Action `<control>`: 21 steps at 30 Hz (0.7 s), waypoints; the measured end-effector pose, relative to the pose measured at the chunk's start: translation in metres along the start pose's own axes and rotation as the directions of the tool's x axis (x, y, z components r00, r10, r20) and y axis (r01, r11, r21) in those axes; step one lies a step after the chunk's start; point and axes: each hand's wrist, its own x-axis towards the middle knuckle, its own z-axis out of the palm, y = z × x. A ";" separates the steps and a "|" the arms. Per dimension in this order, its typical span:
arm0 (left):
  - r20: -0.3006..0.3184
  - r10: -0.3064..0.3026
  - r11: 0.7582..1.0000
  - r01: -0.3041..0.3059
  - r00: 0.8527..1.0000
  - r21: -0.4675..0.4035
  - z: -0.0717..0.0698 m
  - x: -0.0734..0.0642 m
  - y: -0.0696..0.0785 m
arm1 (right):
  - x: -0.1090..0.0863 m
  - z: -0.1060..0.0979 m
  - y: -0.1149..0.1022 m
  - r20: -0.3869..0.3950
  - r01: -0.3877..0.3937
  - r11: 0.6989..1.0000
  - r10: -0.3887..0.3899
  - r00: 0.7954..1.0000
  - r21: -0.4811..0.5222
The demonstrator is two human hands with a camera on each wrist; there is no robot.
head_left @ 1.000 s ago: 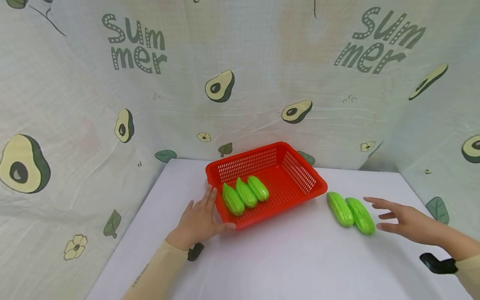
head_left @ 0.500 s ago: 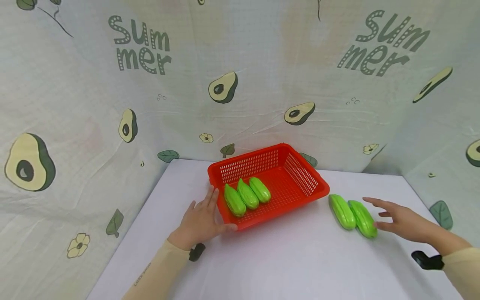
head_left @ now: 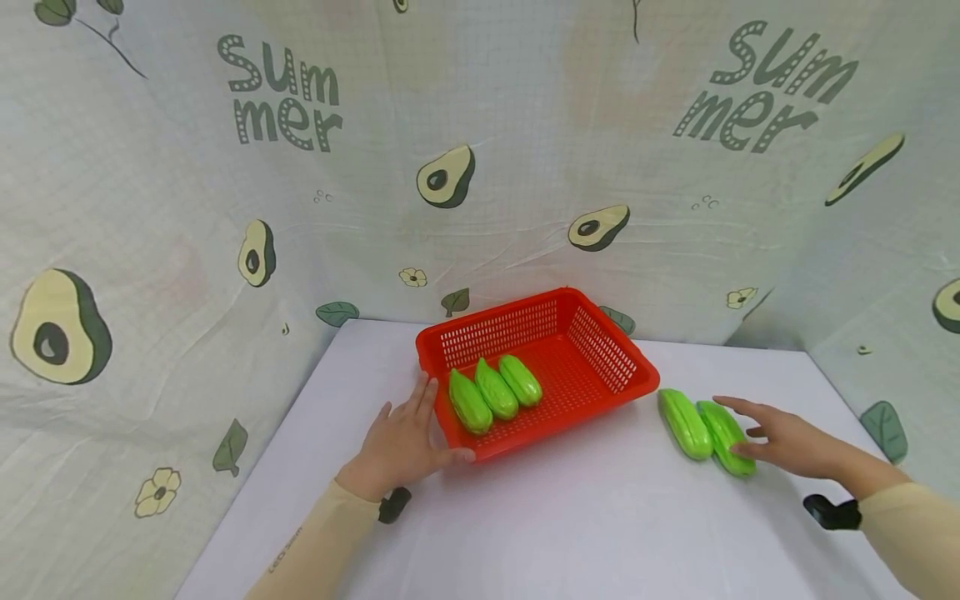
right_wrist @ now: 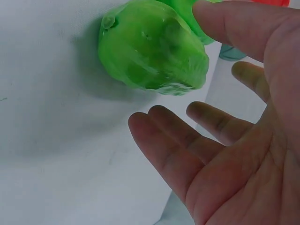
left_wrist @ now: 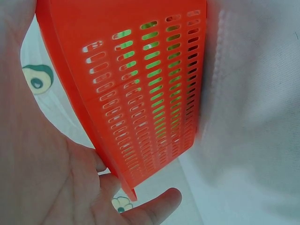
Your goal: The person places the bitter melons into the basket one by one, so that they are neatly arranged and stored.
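My left hand (head_left: 397, 442) rests on the left end of a red plastic basket (head_left: 543, 423), fingers along its side rim and thumb at the front corner. The left wrist view shows the slotted basket wall (left_wrist: 84, 70) close up, with fingertips at its rim. Three shiny green, ribbed, cucumber-like vegetables (head_left: 495, 389) lie side by side inside. My right hand (head_left: 787, 437) hovers with spread fingers over the outer of two similar vegetables on the table, the right green vegetable (head_left: 726, 442). In the right wrist view, a gap shows between several fingers and this green vegetable (right_wrist: 150, 47).
The other loose green vegetable (head_left: 686, 425) lies against its neighbour, just off the basket's right front corner. All stand on a white-covered table (head_left: 570, 517). A cloth printed with avocados (head_left: 446, 177) hangs behind and along both sides.
My right hand has moved left, from beside the outer loose vegetable to over it. The left hand stays at the basket. The head view has shifted slightly.
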 end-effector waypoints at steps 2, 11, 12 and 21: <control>0.005 -0.004 1.000 0.004 1.000 0.001 0.000 0.000 0.000 | 0.003 0.002 0.001 0.012 -0.017 1.000 0.017 1.000 0.006; 0.019 -0.012 1.000 0.012 1.000 0.011 0.000 0.000 0.000 | 0.009 0.006 0.004 0.039 -0.037 0.999 0.036 0.999 0.019; 0.017 -0.012 1.000 0.011 1.000 0.011 0.000 0.001 0.000 | 0.010 0.006 0.005 0.042 -0.044 0.999 0.043 0.998 0.019; 0.012 -0.009 1.000 0.009 1.000 0.018 0.001 0.001 -0.001 | 0.014 0.005 0.004 0.093 -0.085 0.995 0.079 0.992 0.055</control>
